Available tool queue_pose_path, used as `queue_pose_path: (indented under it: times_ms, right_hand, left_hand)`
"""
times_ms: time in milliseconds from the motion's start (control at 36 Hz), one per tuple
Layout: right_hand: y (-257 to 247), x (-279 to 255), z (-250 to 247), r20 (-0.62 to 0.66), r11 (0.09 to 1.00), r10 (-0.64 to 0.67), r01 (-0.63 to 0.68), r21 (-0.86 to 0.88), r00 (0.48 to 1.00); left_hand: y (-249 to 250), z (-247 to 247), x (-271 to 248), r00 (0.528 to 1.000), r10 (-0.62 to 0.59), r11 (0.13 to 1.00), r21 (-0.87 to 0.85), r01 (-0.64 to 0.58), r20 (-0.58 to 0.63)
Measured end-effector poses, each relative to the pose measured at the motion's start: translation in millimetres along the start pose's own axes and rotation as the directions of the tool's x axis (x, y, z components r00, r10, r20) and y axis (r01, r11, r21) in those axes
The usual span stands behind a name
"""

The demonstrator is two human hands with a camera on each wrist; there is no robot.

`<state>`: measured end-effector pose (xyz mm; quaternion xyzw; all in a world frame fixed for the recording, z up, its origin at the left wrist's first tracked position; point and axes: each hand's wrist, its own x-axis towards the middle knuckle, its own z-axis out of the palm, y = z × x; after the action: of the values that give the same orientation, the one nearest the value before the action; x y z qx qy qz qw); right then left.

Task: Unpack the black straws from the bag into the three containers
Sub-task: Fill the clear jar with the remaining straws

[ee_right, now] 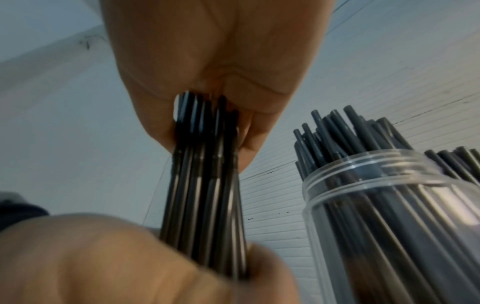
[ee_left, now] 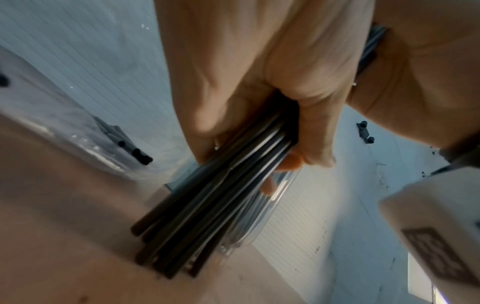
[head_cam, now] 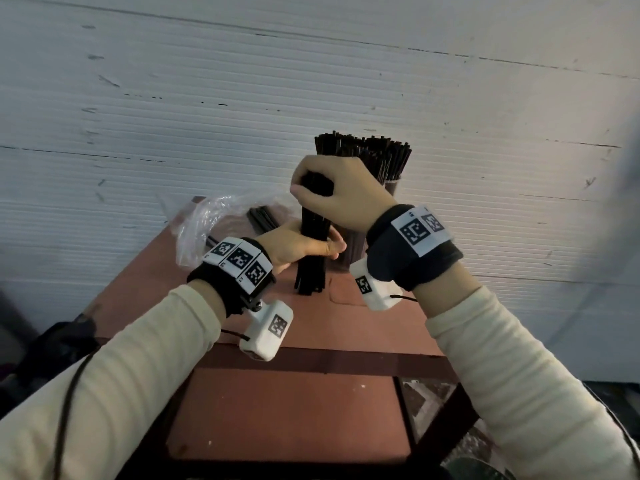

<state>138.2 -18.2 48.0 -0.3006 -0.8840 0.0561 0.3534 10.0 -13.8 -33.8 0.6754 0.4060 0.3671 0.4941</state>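
A bundle of black straws (head_cam: pixel 310 261) stands upright with its lower ends on the reddish table (head_cam: pixel 294 410). My left hand (head_cam: pixel 294 245) grips the bundle around its middle, and my right hand (head_cam: pixel 341 194) grips its top. In the left wrist view my fingers (ee_left: pixel 314 144) wrap the bundle (ee_left: pixel 207 216). From the right wrist the straws (ee_right: pixel 205 195) run from my right hand down to the left hand (ee_right: pixel 116 263). A clear container (ee_right: pixel 389 216) packed with straws stands just right of the bundle, seen also behind my right hand (head_cam: pixel 381 157). The clear bag (head_cam: pixel 211 220) lies behind and to the left, holding a few straws (head_cam: pixel 263 218).
A white ribbed wall (head_cam: pixel 207 116) rises right behind the table. A second filled container (head_cam: pixel 353 244) shows below my right wrist. The table's front edge has a dark frame (head_cam: pixel 329 362), with patterned floor (head_cam: pixel 433 403) to the right and a dark object (head_cam: pixel 59 344) at the left.
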Motion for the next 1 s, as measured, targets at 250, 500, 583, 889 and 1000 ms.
queue_pose_path:
  times_ms: [250,500,583,889,1000]
  right_hand:
    - [-5.0,1.9,1.5,-0.041,0.997,0.012,-0.009,0.081,0.999]
    - [-4.0,-3.6,-30.4,-0.086,0.969,0.187,-0.169,0.183,0.979]
    - [-3.0,-2.0,-31.0,0.1,0.95,0.171,-0.191,0.248,0.98]
    - [6.9,3.3,-17.4,0.012,0.954,0.235,-0.233,0.187,0.972]
    - [3.5,16.4,-37.1,-0.133,0.95,0.253,-0.22,0.221,0.958]
  left_hand:
    - [1.3,-1.2,-8.1,0.986,-0.163,0.98,0.124,0.157,0.044]
    - [26.7,-5.7,-13.3,0.999,0.011,1.0,-0.001,-0.011,0.047]
    - [37.1,-4.5,-15.0,0.991,0.04,0.998,0.046,-0.047,0.128]
    - [48.8,12.1,-4.1,0.981,0.187,0.982,-0.017,-0.188,-0.053]
    - [46.7,16.3,13.8,0.9,0.264,0.956,-0.034,-0.293,-0.346]
